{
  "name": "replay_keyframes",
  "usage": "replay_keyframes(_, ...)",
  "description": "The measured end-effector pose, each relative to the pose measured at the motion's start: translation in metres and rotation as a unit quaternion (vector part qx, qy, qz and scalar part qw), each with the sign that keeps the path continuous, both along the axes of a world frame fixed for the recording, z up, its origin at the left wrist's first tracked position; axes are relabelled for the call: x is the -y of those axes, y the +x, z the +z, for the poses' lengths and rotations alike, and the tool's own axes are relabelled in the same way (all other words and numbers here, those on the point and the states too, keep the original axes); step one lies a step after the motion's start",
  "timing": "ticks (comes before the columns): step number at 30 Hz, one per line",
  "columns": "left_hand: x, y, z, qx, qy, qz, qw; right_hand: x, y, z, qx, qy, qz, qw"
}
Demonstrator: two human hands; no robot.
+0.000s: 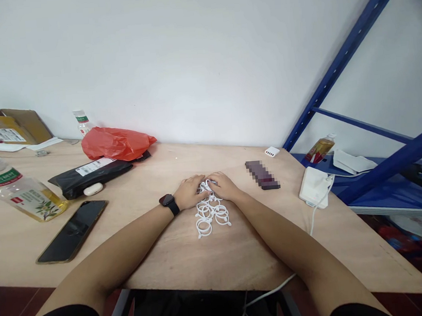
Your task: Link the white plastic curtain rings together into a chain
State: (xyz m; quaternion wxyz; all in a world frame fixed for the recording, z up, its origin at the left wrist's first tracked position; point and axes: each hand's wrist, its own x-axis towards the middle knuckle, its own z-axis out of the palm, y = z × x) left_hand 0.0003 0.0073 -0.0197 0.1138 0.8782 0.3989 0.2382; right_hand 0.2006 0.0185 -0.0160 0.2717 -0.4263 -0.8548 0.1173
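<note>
A heap of white plastic curtain rings [212, 210], each with a small eyelet, lies on the wooden table [175, 258] in front of me. My left hand [191, 191] rests along the left side of the heap's far end, its fingers stretched forward and thumb apart, touching the rings. A black watch [169, 204] is on that wrist. On the opposite side, my right hand [223, 185] curves loosely around the heap with its thumb over the rings. Both hands cup the far end, and the fingertips are partly hidden among the rings.
Left of my arms are a phone [72, 232], an oil bottle [23, 192], a black parcel [91, 174], a white earbud case [93, 189] and a red plastic bag [116, 142]. A pixelated dark object [262, 175], a white charger [314, 187] and a blue shelf frame [348, 50] stand at right.
</note>
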Motion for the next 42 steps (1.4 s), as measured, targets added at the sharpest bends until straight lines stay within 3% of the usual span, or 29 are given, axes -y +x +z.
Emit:
replay_keyframes(33, 0.004, 0.0, 0.007, 0.008, -0.014, -0.003, 1.0, -0.001, 0.001, -0.002, -0.003, 0.008, 0.004, 1.0)
replay_keyframes(42, 0.005, 0.0, 0.015, 0.066, 0.02, -0.009, 0.998, 0.001, 0.0, 0.001, -0.036, 0.043, -0.02, 0.998)
